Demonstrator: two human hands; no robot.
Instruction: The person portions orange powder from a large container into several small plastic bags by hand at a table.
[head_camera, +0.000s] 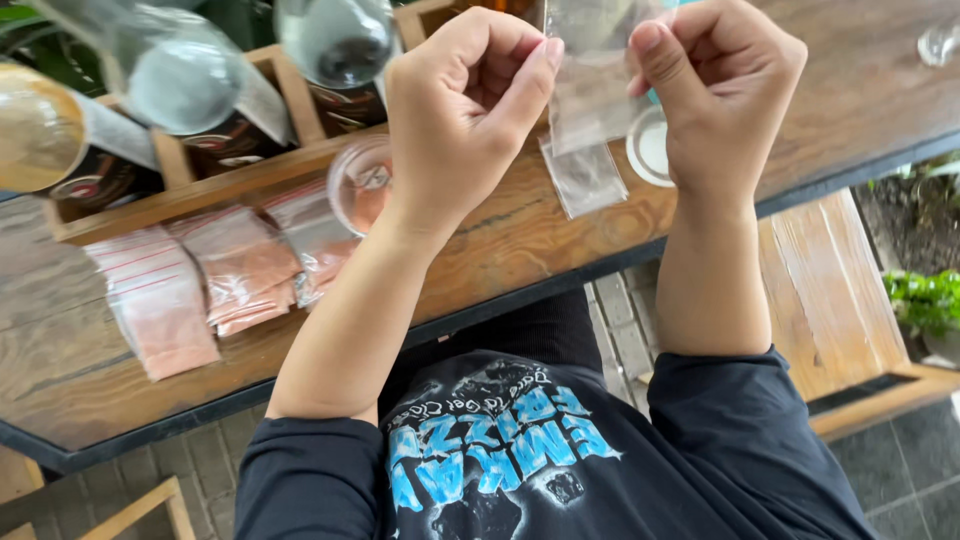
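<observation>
Head view, worktop edge: the wooden worktop (520, 240) runs slantwise, its dark front edge just above the person's lap; a wooden bench (830, 290) and paved floor lie beyond it.
Open room: bare wood shows at the upper right, well apart from the hands.
Left hand (465, 105): fingers curled, thumb and forefinger pinching the left edge of a small clear plastic bag (590, 95).
Right hand (725, 90): curled, pinching the bag's right edge; the bag hangs between both hands above the worktop.
Spare bag (585, 180): flat and clear, lying under the held one.
Filled bags (200, 285): three hold pinkish powder, lying side by side at left.
Glass bowl (360, 185): holds pinkish powder.
Wooden rack (170, 160): holds bottles.
</observation>
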